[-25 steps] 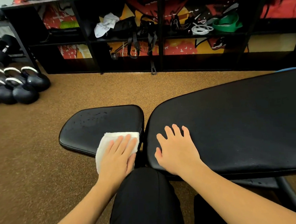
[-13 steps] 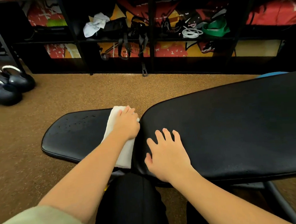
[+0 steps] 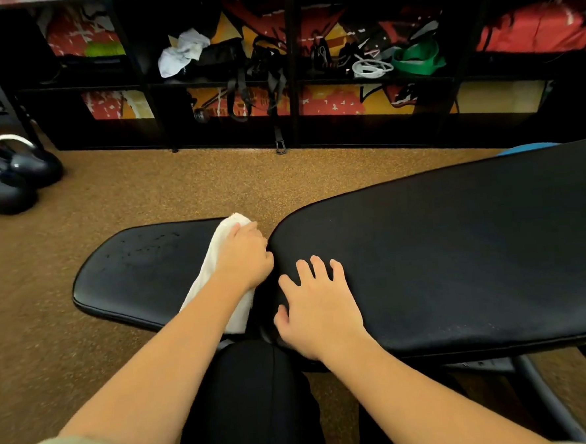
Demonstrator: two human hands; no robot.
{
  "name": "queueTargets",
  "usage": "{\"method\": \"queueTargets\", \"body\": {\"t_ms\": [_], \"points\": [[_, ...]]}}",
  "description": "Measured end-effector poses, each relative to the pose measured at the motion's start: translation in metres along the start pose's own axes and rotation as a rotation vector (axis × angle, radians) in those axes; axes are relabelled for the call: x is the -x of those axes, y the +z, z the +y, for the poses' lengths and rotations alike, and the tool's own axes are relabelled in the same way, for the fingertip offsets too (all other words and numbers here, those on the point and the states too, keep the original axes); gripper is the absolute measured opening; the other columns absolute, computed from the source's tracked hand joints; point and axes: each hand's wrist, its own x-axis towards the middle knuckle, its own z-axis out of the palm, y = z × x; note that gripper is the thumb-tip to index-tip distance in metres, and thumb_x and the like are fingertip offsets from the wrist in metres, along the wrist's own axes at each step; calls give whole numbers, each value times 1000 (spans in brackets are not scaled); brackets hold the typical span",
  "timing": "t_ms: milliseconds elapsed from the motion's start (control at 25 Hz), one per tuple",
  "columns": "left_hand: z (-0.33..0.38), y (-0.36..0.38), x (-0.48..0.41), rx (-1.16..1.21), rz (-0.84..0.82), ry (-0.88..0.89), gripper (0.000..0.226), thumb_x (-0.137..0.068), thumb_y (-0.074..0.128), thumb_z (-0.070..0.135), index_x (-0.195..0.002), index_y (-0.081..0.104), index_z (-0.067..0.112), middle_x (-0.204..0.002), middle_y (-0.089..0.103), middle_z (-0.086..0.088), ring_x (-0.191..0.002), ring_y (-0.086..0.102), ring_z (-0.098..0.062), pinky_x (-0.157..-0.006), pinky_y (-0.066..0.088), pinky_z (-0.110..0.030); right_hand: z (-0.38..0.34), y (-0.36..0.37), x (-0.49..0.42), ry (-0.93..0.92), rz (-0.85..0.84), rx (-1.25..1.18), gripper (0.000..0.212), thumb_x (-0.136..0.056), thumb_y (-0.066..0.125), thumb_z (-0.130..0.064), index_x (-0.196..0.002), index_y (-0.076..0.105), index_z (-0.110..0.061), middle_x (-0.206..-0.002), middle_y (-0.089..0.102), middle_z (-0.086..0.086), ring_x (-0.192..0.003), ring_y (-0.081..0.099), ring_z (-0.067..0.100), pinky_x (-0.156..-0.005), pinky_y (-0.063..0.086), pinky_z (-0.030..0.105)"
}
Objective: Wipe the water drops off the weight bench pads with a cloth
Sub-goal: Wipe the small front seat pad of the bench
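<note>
The left hand (image 3: 244, 255) presses a white cloth (image 3: 221, 238) onto the right end of the small seat pad (image 3: 144, 282), its fingers curled over the cloth near the pad's far edge. Water drops (image 3: 142, 248) speckle the pad's left part. The right hand (image 3: 319, 309) rests flat on the long back pad (image 3: 457, 246), fingers spread. Kettlebells (image 3: 14, 173) stand on the brown floor (image 3: 179, 184) before a black shelf (image 3: 293, 77).
</note>
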Motion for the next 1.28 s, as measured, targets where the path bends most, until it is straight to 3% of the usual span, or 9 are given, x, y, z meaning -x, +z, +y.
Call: {"method": "queueTargets", "body": {"t_ms": [160, 280, 520, 680, 800, 920, 1080, 1200, 1280], "points": [[4, -9, 47, 80, 199, 105, 24, -77, 34, 27, -66, 52, 15, -81, 58, 0, -87, 52, -23, -90, 43, -40, 0, -1, 0, -10, -1, 10, 51, -92, 40, -48, -131, 56, -20, -145, 50, 18, -140, 38, 41, -115, 25, 61], [-3, 2, 74, 163, 306, 211, 5, -74, 52, 18, -75, 56, 16, -90, 57, -1, -91, 50, -25, -88, 40, -37, 0, 0, 0, -7, -5, 25, 52, -92, 41, -48, -132, 57, -19, -145, 51, 18, -139, 40, 42, -115, 27, 61], [-22, 49, 107, 19, 210, 393, 32, -85, 48, 26, -95, 75, 13, -130, 63, -5, -129, 51, -27, -105, 42, -46, -1, 0, 1, -7, -11, 46, 53, -94, 39, -48, -135, 54, -20, -147, 49, 17, -140, 37, 41, -115, 25, 60], [-36, 36, 124, 193, 120, 505, 28, -106, 40, 32, -115, 66, 25, -137, 55, 8, -138, 45, -17, -118, 33, -41, 0, 0, 0, -6, -27, 59, 54, -95, 36, -48, -139, 51, -20, -149, 46, 17, -142, 34, 41, -116, 23, 60], [-35, 23, 104, 265, 121, 353, 49, -104, 32, 41, -142, 57, 24, -152, 49, 9, -145, 37, -15, -121, 24, -37, 0, -1, 0, -9, -22, 50, 54, -94, 37, -48, -137, 53, -20, -148, 48, 17, -142, 36, 41, -116, 24, 60], [-29, 18, 61, 193, -22, 203, 79, -95, 5, 52, -163, 32, 23, -170, 29, 7, -157, 20, -16, -125, 19, -39, -1, -2, 0, -10, -11, 46, 50, -93, 39, -47, -131, 56, -19, -144, 51, 17, -139, 39, 41, -114, 26, 60], [-25, 11, -21, 105, -84, 1, 60, -108, 16, 43, -160, 35, 18, -170, 27, -3, -158, 18, -27, -125, 23, -48, 0, -1, 0, -8, -9, 34, 51, -92, 40, -48, -131, 56, -19, -144, 51, 18, -139, 39, 42, -114, 27, 61], [-23, 10, -53, 179, -57, -190, 50, -107, 32, 41, -143, 51, 11, -151, 50, -12, -144, 39, -32, -121, 29, -51, 0, 0, -1, -3, -13, 28, 53, -92, 39, -48, -134, 54, -19, -145, 48, 19, -140, 37, 43, -115, 25, 62], [-16, 5, -55, 180, 27, -180, 42, -107, 37, 37, -128, 60, 10, -134, 61, -13, -128, 52, -33, -112, 39, -48, 0, 2, -1, -2, -2, 31, 51, -92, 41, -47, -131, 56, -18, -143, 50, 19, -139, 38, 43, -114, 26, 62]]}}
